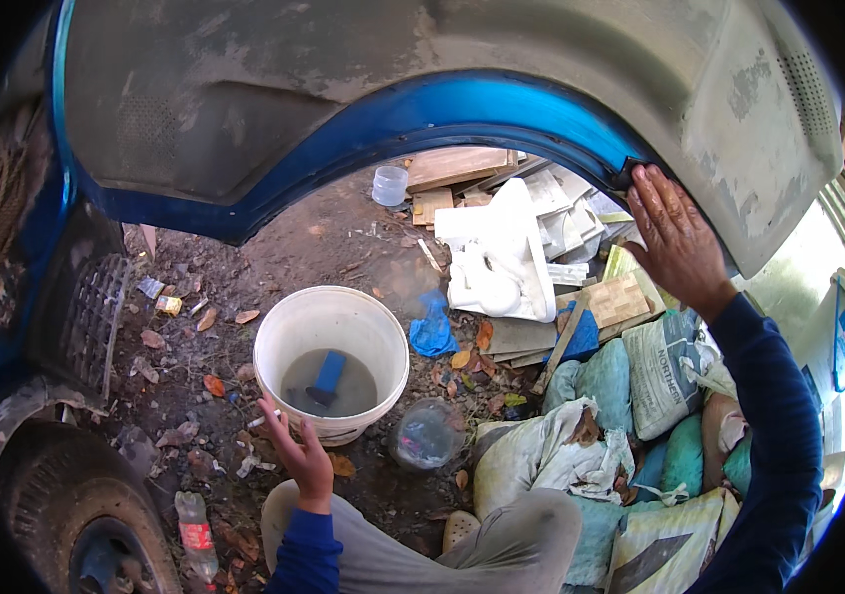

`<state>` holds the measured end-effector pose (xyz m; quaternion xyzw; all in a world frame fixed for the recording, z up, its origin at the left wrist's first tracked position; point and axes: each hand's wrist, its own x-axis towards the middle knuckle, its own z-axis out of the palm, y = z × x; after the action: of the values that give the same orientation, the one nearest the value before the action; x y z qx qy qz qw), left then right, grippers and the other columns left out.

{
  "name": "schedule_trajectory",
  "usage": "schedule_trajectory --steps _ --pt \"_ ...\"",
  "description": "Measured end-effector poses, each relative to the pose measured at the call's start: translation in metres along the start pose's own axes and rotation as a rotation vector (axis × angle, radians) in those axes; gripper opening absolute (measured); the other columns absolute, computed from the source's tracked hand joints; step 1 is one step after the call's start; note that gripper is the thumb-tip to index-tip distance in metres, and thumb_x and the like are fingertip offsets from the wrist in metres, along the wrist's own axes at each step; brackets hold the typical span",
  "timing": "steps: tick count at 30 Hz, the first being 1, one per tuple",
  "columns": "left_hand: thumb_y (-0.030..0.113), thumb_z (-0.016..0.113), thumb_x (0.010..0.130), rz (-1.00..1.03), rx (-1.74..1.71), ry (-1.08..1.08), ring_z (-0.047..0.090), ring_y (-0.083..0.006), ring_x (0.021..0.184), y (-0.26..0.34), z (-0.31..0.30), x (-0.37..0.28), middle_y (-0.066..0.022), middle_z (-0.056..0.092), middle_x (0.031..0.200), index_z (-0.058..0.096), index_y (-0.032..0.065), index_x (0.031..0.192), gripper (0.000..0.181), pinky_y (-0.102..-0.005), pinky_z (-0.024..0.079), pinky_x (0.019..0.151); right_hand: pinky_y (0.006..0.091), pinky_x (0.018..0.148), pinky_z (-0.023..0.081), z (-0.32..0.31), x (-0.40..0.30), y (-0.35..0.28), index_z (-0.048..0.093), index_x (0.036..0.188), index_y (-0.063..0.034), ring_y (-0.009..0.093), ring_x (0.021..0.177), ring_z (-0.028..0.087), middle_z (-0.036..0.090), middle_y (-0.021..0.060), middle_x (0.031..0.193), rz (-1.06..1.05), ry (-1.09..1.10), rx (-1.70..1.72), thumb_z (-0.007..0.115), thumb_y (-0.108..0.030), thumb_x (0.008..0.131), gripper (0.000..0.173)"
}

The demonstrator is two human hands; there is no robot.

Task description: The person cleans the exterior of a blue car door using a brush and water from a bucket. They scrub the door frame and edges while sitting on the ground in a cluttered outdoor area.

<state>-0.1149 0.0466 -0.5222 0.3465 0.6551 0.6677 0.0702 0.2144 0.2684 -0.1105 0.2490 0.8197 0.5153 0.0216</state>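
Observation:
My right hand (678,234) lies nearly flat with its fingers together, pressing a small black sheet (626,175), which looks like sandpaper, against the right end of a blue wheel-arch lip (497,108). Most of the sheet is hidden under the fingers. The lip edges a grey, patchy vehicle panel (259,67). Over my knee, my left hand (304,460) holds a cigarette (256,422) between its fingers. Just beyond it stands a white plastic bucket (274,334) with cloudy water. A blue block (330,370) rests in that water beside a dark piece (321,396).
A vehicle tyre (59,482) is at lower left, near a plastic bottle (197,534). Stuffed sacks (541,453) crowd the right side. Behind the bucket lie a white moulded piece (500,252), wood boards (459,167) and a blue plastic bag (434,327). A clear container (428,434) stands beside the bucket.

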Motion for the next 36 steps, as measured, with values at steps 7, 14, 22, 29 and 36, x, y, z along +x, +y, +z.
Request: schedule_trajectory --steps 7,14,22,29,36 --pt "0.010 0.056 0.100 0.031 0.146 -0.128 0.038 -0.0407 0.145 -0.002 0.027 -0.008 -0.0249 0.037 0.160 0.018 -0.0011 0.162 0.074 -0.0474 0.033 0.119 0.0419 0.129 0.019 -0.034 0.170 -0.075 0.032 0.159 -0.0045 0.024 0.156 0.026 0.027 0.0116 0.169 -0.258 0.351 -0.041 0.062 -0.044 0.096 0.080" --pt "0.013 0.055 0.100 0.135 0.190 -0.033 0.038 -0.0402 0.143 0.020 0.004 -0.022 -0.0239 0.034 0.163 0.015 -0.0025 0.163 0.076 -0.0468 0.026 0.120 0.0439 0.129 0.017 0.014 0.064 -0.020 0.028 0.161 -0.0071 0.026 0.158 0.021 0.023 0.0132 0.170 0.057 0.263 -0.123 0.063 -0.039 0.099 0.079" --pt "0.021 0.057 0.100 0.154 0.120 -0.281 0.032 -0.0428 0.150 0.024 0.023 -0.033 -0.0263 0.034 0.162 0.014 -0.0047 0.162 0.080 -0.0491 0.023 0.124 0.0505 0.128 0.019 -0.017 0.154 -0.087 0.043 0.153 -0.0017 0.036 0.155 0.025 0.029 0.0200 0.166 0.022 0.441 -0.046 0.057 -0.034 0.100 0.064" --pt "0.020 0.055 0.101 0.180 0.087 -0.342 0.031 -0.0427 0.151 0.027 0.039 -0.040 -0.0269 0.034 0.162 0.015 -0.0047 0.162 0.077 -0.0493 0.022 0.124 0.0441 0.127 0.023 -0.028 0.149 -0.061 0.039 0.155 0.0005 0.029 0.154 0.030 0.032 0.0176 0.165 -0.123 0.472 -0.233 0.047 -0.022 0.101 0.060" --pt "0.018 0.057 0.099 0.189 0.103 -0.434 0.029 -0.0409 0.151 0.024 0.042 -0.047 -0.0252 0.036 0.161 0.018 -0.0062 0.161 0.077 -0.0484 0.021 0.124 0.0435 0.127 0.021 0.020 0.011 -0.023 0.033 0.160 -0.0062 0.027 0.156 0.026 0.027 0.0136 0.169 0.209 0.166 -0.050 0.062 -0.037 0.098 0.075"
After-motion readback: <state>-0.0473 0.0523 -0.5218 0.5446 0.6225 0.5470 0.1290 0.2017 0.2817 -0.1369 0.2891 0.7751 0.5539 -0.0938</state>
